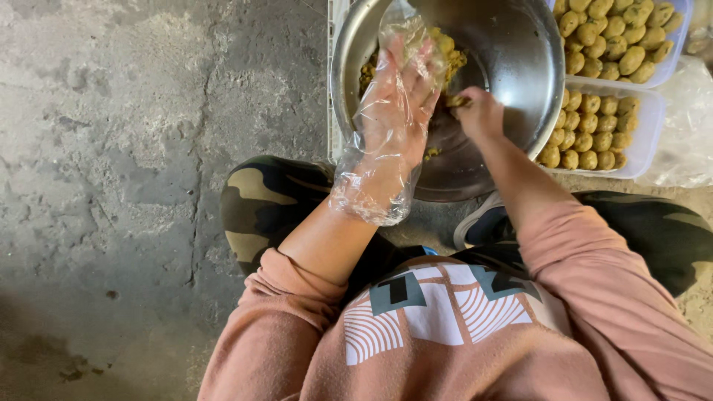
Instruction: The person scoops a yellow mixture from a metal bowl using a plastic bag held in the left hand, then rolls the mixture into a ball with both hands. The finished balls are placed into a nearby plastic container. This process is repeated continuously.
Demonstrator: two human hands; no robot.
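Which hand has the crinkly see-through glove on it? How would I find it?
Look for the big shiny metal bowl near the top. Two hands reach into it; the left hand is the one spread open over the yellowish mix. It alone wears a loose clear plastic glove, while the right hand is bare.

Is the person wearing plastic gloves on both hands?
No, only the left hand has a clear plastic glove; the right hand is bare in the metal bowl.

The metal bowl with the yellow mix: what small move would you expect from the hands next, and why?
Probably the right hand lifts its pinch of yellow mix out of the metal bowl into the gloved left hand, which waits open over it; two trays of balls sit alongside.
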